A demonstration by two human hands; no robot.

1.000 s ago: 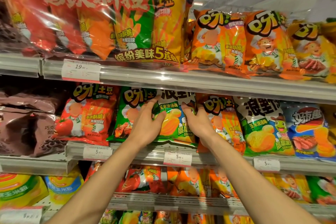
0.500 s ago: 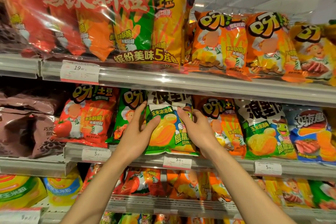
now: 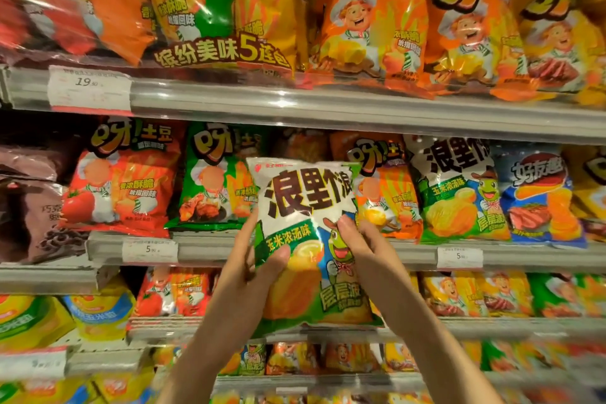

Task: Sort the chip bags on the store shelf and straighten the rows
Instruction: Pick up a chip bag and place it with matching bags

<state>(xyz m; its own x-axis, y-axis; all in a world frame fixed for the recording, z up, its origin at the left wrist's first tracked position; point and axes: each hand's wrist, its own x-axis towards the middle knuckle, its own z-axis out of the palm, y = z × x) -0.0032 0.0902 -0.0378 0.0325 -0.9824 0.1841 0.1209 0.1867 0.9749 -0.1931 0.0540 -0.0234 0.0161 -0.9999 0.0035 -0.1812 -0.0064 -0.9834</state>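
Your left hand (image 3: pixel 252 267) grips the left edge of the white-and-green bag (image 3: pixel 311 239), thumb across its front, and your right hand (image 3: pixel 364 244) pinches its right side. You hold the bag upright in front of the middle shelf (image 3: pixel 295 249), clear of the row. Behind it stand a green bag (image 3: pixel 216 177) to the left and an orange bag (image 3: pixel 387 193) to the right.

The white-and-green chip bag (image 3: pixel 308 239) is glossy plastic film, creased and catching glare. The multipack wrap (image 3: pixel 137 10) above is clear, shiny plastic. The shelf edge (image 3: pixel 328 108) looks smooth grey metal with a transparent strip, holding matt paper price tags (image 3: pixel 90 88).
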